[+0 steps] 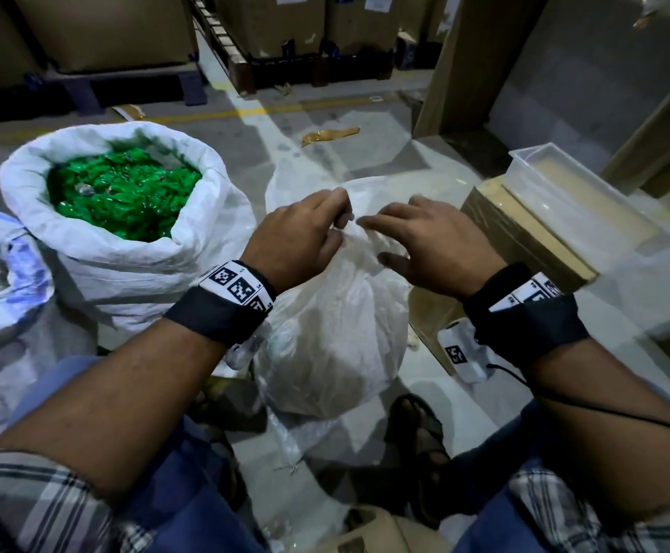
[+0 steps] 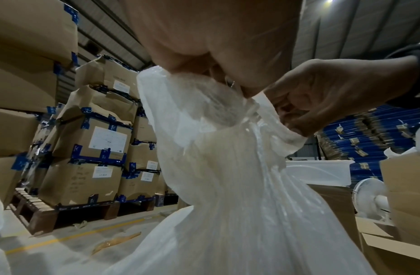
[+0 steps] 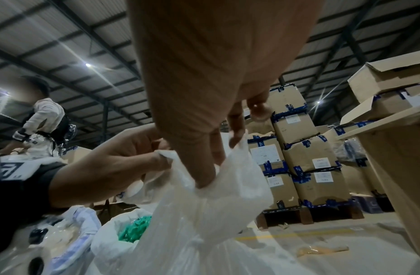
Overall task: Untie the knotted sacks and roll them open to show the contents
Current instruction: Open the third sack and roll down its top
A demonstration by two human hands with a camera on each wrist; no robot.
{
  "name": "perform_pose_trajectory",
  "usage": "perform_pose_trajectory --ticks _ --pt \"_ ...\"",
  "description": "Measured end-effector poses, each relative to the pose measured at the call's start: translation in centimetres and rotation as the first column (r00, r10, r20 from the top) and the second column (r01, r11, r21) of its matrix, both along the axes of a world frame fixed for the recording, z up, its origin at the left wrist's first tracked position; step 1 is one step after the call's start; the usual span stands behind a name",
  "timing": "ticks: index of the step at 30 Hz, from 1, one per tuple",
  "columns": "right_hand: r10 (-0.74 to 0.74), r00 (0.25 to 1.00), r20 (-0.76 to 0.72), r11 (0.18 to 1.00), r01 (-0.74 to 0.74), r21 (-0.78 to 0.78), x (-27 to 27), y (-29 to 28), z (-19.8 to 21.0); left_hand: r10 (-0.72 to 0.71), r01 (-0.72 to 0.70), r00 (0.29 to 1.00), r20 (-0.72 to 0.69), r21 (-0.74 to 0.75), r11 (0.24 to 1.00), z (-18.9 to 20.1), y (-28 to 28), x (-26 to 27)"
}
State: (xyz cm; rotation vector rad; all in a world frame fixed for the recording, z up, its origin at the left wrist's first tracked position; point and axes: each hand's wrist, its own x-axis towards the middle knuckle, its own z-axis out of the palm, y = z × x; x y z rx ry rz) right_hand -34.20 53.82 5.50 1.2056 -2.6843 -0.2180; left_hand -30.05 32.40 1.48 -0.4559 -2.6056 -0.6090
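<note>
A translucent white plastic sack (image 1: 333, 333) stands on the floor between my knees, its top gathered into a twisted neck. My left hand (image 1: 343, 217) pinches the loose plastic at the top of that neck. My right hand (image 1: 377, 241) is just right of it, with its fingers curled into a fold of the same plastic and its thumb lower down. In the left wrist view the sack (image 2: 227, 186) hangs from my left hand (image 2: 239, 87), and my right hand (image 2: 293, 119) grips its edge. The right wrist view shows my fingers (image 3: 204, 173) tucked into the sack (image 3: 204, 223). The contents are hidden.
An open woven sack (image 1: 126, 281) with green pieces stands to the left, and another sack (image 1: 2, 313) beyond it. A clear tub (image 1: 557, 193) sits on a cardboard box (image 1: 517, 237) at the right. Cartons on pallets (image 1: 285, 33) line the back. A person (image 3: 44, 121) stands far left.
</note>
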Motion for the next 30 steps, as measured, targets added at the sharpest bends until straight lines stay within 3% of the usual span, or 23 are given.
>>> perform_pose_trajectory --ticks 4,9,12,15,18,22,26,30 --pt "-0.09 0.994 -0.06 0.992 0.095 0.082 -0.6 0.6 -0.1 -0.024 0.025 1.0 -0.015 0.092 0.995 0.0 0.1 0.1" --pt "-0.284 0.939 0.194 0.959 0.276 0.068 -1.4 1.8 0.5 0.018 -0.01 0.997 -0.074 0.114 0.993 0.6 -1.3 -0.2" --pt "-0.22 0.974 0.05 0.973 0.223 -0.065 -1.1 1.7 1.6 0.092 -0.076 0.986 -0.142 0.116 0.99 1.1 -1.9 -0.3" --pt "-0.104 0.985 -0.136 0.961 0.064 -0.271 -0.2 1.7 2.2 0.161 -0.127 0.967 -0.198 0.177 0.976 2.0 -2.2 -0.4" --pt "-0.056 0.995 -0.078 0.93 0.024 -0.366 -0.1 1.9 2.1 0.168 -0.124 0.961 -0.218 0.205 0.971 2.4 -2.5 -0.4" --pt "-0.079 0.992 0.096 0.966 0.1 -0.24 -1.1 3.3 1.4 0.19 -0.141 0.967 -0.172 0.262 0.955 2.3 -3.1 -0.6" --pt "-0.233 0.972 0.016 0.972 0.234 -0.03 -2.4 4.5 1.1 0.274 -0.206 0.943 -0.191 0.312 0.928 2.2 -4.9 -1.2" --pt "-0.421 0.907 -0.007 0.904 0.419 -0.084 -2.5 4.4 1.7 0.313 -0.236 0.925 -0.214 0.319 0.918 2.3 -5.6 -1.4"
